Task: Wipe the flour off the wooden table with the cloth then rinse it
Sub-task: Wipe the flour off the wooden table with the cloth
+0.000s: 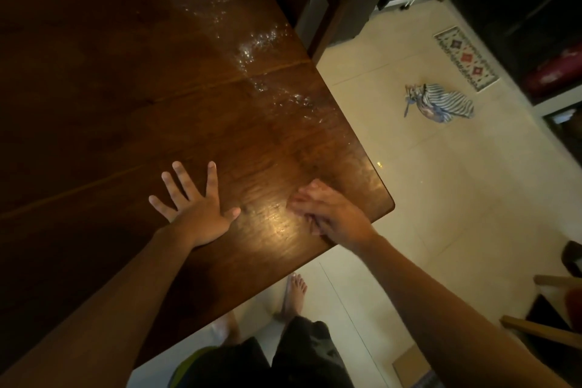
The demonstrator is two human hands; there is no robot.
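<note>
Wiping has not begun, as far as can be judged: neither hand is seen to hold the cloth (441, 101), and the flour (255, 41) lies unwiped on the tabletop (126, 72).

The left hand (196, 208) lies flat on the tabletop near its front corner, fingers (211, 179) straight and spread wide, holding nothing. The right hand (330, 214) is over that same corner. It is blurred and its fingers seem partly curled, but whether they pinch anything cannot be told.

The flour runs as a pale, patchy streak with bright white specks along the tabletop's right edge, thinning toward the front corner. The wood is dark brown, smooth and glossy, with a visible grain, a straight seam crossing it and a rounded corner that catches the light.

The only cloth in view is a crumpled striped one, blue and white, soft and bunched, on the pale tiled floor (441, 183) well apart from the tabletop, to its right.

The next move probably calls for leaving the tabletop to fetch that cloth, then sweeping the loose powder along the right edge without pushing it over onto the floor. The rinse comes afterwards.
</note>
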